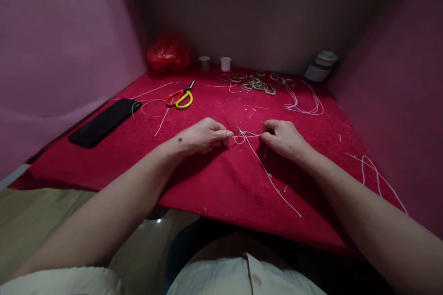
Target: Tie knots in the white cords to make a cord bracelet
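Note:
A thin white cord point(265, 170) runs over the red cloth between my hands, with a small loop and crossing near its upper end. My left hand point(209, 136) pinches one strand at the left of the loop. On the other side my right hand point(284, 138) is closed on another strand, which stretches from the crossing to its fingers. A small pin point(240, 125) stands in the cloth where the strands meet. One free end of the cord trails down toward the table's front edge.
Red-and-yellow-handled scissors point(184, 100) and a black phone point(104, 122) lie to the left. Finished-looking cord loops point(256, 84) lie at the back, near two small cups point(225, 64), a red plastic bag point(169, 53) and a white container point(321, 67). Loose white cords point(375, 170) lie right.

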`<state>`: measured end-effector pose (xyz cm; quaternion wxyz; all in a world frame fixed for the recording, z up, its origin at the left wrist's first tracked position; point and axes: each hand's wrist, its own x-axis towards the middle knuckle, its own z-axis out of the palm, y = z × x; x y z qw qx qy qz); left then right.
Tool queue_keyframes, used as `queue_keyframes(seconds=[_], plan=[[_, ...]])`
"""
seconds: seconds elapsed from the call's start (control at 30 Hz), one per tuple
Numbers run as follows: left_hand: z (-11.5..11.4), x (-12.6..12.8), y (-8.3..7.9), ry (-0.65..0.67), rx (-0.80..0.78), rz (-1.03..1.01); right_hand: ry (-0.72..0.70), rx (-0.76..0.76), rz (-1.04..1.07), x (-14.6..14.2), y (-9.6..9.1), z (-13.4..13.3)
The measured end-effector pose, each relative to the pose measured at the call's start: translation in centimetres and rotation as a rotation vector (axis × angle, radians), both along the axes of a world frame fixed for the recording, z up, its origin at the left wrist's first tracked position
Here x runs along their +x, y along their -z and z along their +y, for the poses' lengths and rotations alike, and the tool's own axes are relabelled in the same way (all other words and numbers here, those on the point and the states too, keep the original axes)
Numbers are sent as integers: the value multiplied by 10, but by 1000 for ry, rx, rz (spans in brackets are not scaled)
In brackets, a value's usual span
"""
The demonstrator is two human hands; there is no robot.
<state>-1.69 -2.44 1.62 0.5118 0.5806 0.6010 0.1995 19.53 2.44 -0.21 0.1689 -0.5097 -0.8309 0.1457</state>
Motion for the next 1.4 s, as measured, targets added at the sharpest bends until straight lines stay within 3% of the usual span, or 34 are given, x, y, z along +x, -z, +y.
queue_keyframes(seconds=[0.17,0.33,0.5,0.63,0.8,0.93,1.0,1.1,1.2,1.33,1.4], plan=[[5,-6,2,8,112,221,-110,-89,-229,22,-9,16],[7,-12,-2,121,195,418,-248,-26,-432,40,-10,32],[6,-12,-6,177,189,492,-232,-15,-517,55,-14,41],[7,-14,-4,199,211,528,-175,-219,-319,61,-27,38],[3,-18,-9,201,260,585,-298,-345,162,51,-36,23],[0,-11,-10,44,525,780,-423,-482,536,38,-34,10],[1,-3,-5,41,597,783,-458,-529,668,33,-32,6],[7,11,9,118,564,726,-485,-594,758,29,-29,2],[12,20,19,100,558,727,-513,-652,817,27,-27,1],[15,26,16,80,569,708,-533,-672,909,25,-24,0],[14,28,11,45,474,601,-539,-673,938,23,-24,-1]])
